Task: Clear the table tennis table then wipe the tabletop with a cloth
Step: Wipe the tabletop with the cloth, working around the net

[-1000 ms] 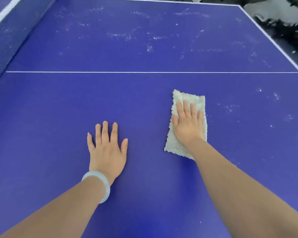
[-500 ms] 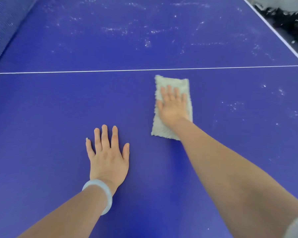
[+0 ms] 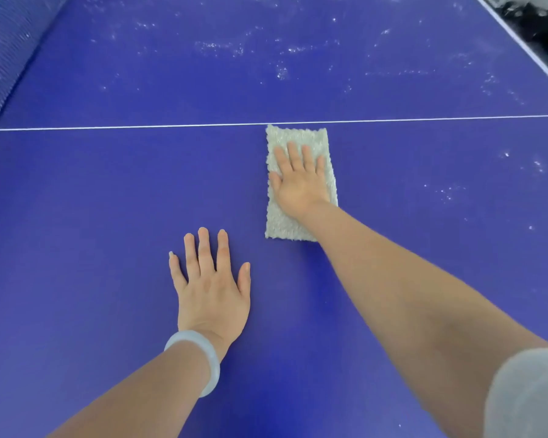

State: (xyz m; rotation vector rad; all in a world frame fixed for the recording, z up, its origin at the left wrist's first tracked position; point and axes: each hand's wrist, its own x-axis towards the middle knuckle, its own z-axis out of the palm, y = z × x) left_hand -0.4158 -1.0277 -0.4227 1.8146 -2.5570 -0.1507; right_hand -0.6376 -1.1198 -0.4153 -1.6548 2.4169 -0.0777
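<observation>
Nearest, the left hand, a pale bracelet at its wrist, lies flat on the tabletop with fingers straight and spread, holding nothing, seemingly as a brace. Beyond it, to the right, the right hand presses the cloth down with straight fingers. The cloth's far edge touches the white line. Wiping is the step in hand. Past the line, white specks dot the tabletop toward its right edge, so the next stroke likely means pushing the cloth across the line under even pressure.
</observation>
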